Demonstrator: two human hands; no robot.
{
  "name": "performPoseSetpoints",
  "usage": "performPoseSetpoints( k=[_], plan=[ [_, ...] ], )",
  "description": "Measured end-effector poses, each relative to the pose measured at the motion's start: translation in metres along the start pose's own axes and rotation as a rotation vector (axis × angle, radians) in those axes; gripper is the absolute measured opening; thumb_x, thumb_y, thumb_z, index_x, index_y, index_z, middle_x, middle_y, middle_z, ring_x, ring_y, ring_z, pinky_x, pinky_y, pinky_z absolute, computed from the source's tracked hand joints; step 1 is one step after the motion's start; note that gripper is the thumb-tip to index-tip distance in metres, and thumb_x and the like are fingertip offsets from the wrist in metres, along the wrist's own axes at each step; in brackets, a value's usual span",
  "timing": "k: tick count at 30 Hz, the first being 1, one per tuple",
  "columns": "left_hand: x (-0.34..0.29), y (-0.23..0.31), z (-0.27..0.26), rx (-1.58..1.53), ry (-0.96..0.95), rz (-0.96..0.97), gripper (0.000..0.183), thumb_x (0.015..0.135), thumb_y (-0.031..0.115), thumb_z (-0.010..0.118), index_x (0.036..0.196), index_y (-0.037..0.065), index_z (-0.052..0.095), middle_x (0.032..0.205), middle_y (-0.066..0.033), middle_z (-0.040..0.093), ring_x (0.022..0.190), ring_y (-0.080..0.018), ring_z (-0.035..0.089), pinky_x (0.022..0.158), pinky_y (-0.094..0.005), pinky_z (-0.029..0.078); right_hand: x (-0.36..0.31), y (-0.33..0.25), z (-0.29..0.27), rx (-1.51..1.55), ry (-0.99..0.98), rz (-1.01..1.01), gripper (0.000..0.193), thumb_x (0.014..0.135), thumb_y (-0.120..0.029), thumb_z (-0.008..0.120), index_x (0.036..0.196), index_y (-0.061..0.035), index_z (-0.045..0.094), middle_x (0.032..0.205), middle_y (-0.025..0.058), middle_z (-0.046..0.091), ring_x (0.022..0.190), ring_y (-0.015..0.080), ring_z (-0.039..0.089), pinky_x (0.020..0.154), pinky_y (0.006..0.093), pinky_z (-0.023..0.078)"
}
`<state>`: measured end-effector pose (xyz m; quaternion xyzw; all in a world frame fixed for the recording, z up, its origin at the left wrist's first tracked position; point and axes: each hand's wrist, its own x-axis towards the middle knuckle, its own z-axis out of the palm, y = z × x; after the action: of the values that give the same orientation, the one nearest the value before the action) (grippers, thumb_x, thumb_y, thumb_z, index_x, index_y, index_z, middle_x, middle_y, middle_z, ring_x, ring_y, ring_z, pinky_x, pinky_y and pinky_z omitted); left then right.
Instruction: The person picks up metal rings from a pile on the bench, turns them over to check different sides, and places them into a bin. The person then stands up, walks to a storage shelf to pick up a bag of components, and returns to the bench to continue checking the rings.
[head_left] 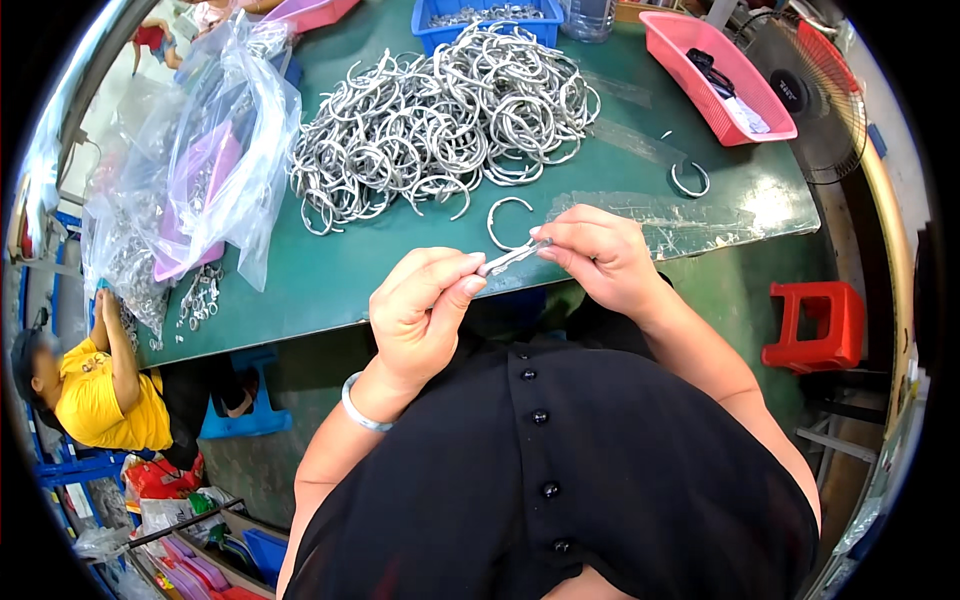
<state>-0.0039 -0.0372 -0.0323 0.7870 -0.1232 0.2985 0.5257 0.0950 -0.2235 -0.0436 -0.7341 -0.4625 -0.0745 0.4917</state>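
Observation:
Between my hands, just above the table's near edge, is a slim silvery metal piece (508, 259); it looks like a ring seen edge-on, but its full shape is hidden. My left hand (413, 312) pinches one end between thumb and fingers. At the other end, the thumb and fingertips of my right hand (607, 262) are closed on it. An open metal ring (491, 222) lies on the green table (620, 75) right behind my fingers. Farther back spreads a large heap of similar silvery rings (430, 140).
One more ring (704, 187) lies to the right, near a pink basket (690, 90) and a fan (800, 95). A blue bin (430, 38) stands behind the heap. Plastic bags (250, 130) cover the left side, where a person in yellow (110, 405) works. A red stool (815, 325) is at right.

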Motion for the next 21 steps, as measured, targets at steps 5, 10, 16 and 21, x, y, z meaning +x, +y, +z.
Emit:
performPoseSetpoints(
  k=[5, 10, 16, 21],
  plan=[
    [0.003, 0.005, 0.0, 0.046, -0.065, 0.034, 0.012, 0.075, -0.004, 0.06, 0.087, -0.004, 0.061, 0.076, -0.0102, 0.058, 0.063, -0.0134, 0.054, 0.056, -0.0209, 0.042, -0.001, 0.005, 0.004, 0.023, 0.013, 0.043, 0.012, 0.072, -0.004, 0.063, 0.085, -0.0028, 0.064, 0.074, 0.007, 0.059, 0.063, 0.0189, 0.058, 0.056, 0.0263, 0.045],
    [0.006, 0.007, 0.001, 0.082, -0.075, 0.074, 0.013, 0.072, -0.005, 0.062, 0.085, -0.003, 0.061, 0.073, -0.0103, 0.059, 0.062, -0.0147, 0.054, 0.054, -0.0215, 0.042, -0.003, 0.007, 0.005, 0.101, -0.076, 0.091, 0.016, 0.074, 0.001, 0.058, 0.089, -0.0006, 0.063, 0.078, 0.0107, 0.061, 0.068, 0.02, 0.059, 0.059, 0.0264, 0.046],
    [0.006, 0.007, 0.002, 0.108, -0.088, 0.112, 0.016, 0.068, -0.002, 0.067, 0.084, -0.002, 0.062, 0.073, -0.0105, 0.06, 0.059, -0.0169, 0.056, 0.051, -0.0235, 0.044, -0.003, 0.008, 0.007, 0.135, -0.091, 0.131, 0.016, 0.074, 0.001, 0.058, 0.089, -0.0018, 0.064, 0.077, 0.0104, 0.061, 0.067, 0.0189, 0.059, 0.059, 0.0259, 0.045],
    [0.007, 0.009, 0.003, 0.111, -0.092, 0.1, 0.015, 0.068, -0.002, 0.067, 0.083, -0.002, 0.062, 0.071, -0.0099, 0.059, 0.057, -0.0165, 0.055, 0.049, -0.0236, 0.043, -0.004, 0.011, 0.009, 0.174, -0.125, 0.139, 0.015, 0.075, 0.0, 0.058, 0.088, -0.0018, 0.064, 0.076, 0.01, 0.061, 0.067, 0.0179, 0.059, 0.06, 0.0256, 0.045]
  ],
)
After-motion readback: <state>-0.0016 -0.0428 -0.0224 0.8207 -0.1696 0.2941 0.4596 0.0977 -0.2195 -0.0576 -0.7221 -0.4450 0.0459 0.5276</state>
